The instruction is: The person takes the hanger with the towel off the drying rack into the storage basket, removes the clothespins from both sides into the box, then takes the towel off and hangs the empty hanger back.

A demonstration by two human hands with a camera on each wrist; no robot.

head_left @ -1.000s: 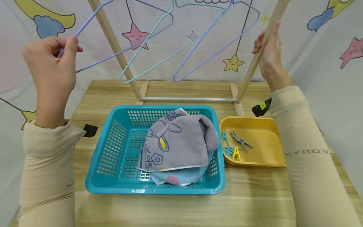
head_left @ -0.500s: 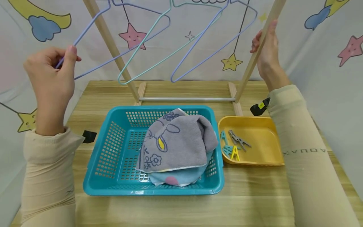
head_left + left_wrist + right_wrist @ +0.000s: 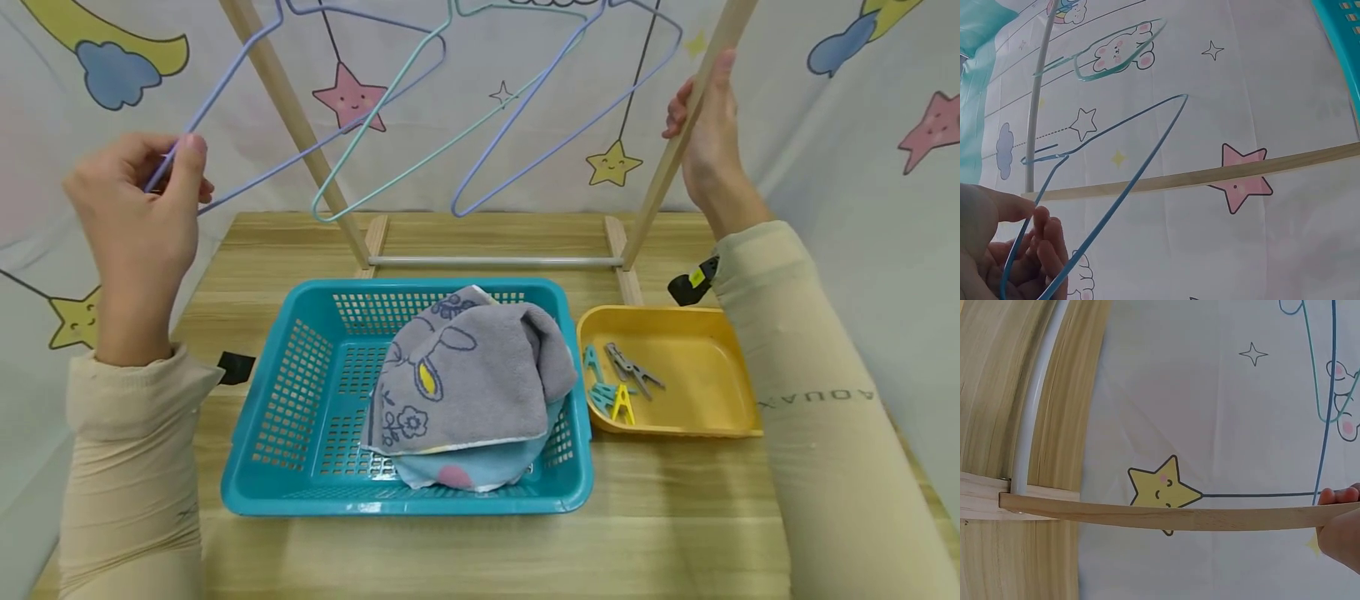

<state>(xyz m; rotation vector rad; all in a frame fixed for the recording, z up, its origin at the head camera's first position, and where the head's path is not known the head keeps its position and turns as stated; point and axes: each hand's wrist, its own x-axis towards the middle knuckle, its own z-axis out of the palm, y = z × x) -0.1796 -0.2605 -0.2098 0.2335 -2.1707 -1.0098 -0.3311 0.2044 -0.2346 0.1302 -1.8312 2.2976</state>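
Observation:
At the left, my left hand pinches one arm of a periwinkle-blue hanger between thumb and fingers. The left wrist view shows that hanger's hook over the rack's grey rod. Over on the right, my right hand grips the rack's upright wooden post, fingers around its far side. Between the hands hang a mint-green hanger and a second blue hanger, both unheld. Their hooks lie above the head view's upper edge.
A teal basket below holds a grey towel over a light-blue cloth. Beside it, a yellow tray holds several clothespins. The rack's lower bar runs behind the basket.
My left hand has lowered slightly, and the blue hanger has tilted down with it. My right hand keeps its grip on the post. The head view has shifted a little.

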